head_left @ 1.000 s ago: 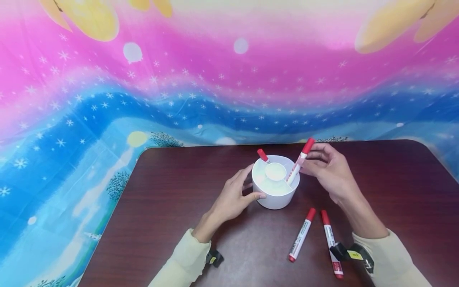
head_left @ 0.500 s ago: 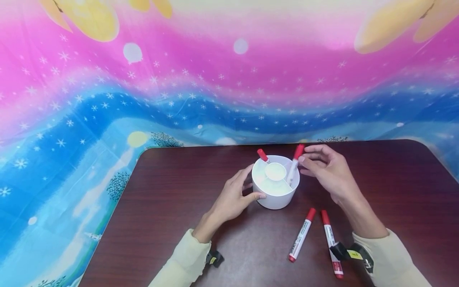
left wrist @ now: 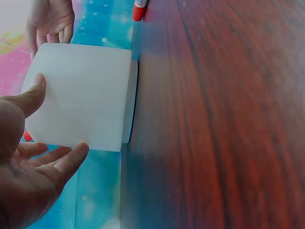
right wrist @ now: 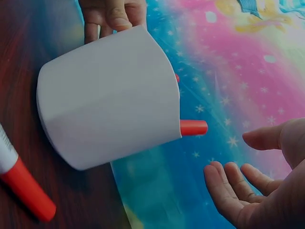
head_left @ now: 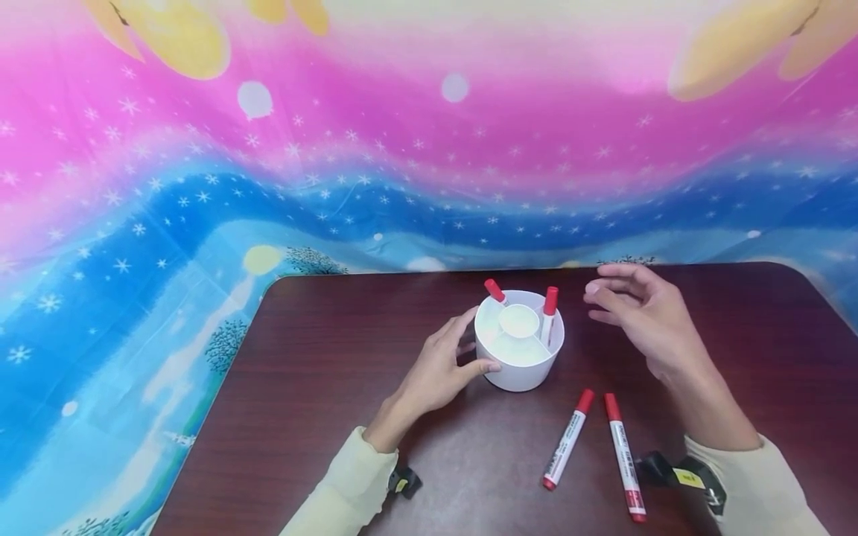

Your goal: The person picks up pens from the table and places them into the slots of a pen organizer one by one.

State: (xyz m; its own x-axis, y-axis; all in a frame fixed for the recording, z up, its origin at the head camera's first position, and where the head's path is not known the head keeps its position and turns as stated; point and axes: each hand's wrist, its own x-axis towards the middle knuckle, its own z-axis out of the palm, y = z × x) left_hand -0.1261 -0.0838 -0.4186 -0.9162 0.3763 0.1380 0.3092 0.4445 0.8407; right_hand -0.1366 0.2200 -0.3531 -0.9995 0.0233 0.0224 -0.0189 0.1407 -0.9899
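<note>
A round white divided pen holder (head_left: 519, 376) stands on the table, with a small cup in its middle and compartments around it. My left hand (head_left: 439, 370) holds it from the left, thumb on the near wall and fingers around the far side. One red-capped marker (head_left: 494, 290) leans in a back-left compartment. Another red-capped marker (head_left: 550, 309) stands in the right compartment, its lower part hidden by the wall. To the right of the holder my right hand (head_left: 660, 324) hovers in the air with nothing in it, fingers relaxed, as the right wrist view (right wrist: 248, 191) confirms.
Two more red-capped markers lie on the dark wood table (head_left: 302, 387): a left marker (head_left: 568, 439) in front of the holder and a right marker (head_left: 625, 458) near the right wrist strap. A colourful cloth (head_left: 402, 149) hangs behind the table's back edge.
The right hand has let go of its marker, which has dropped lower into the holder's right compartment. That hand has moved away to the right; the left hand keeps its hold.
</note>
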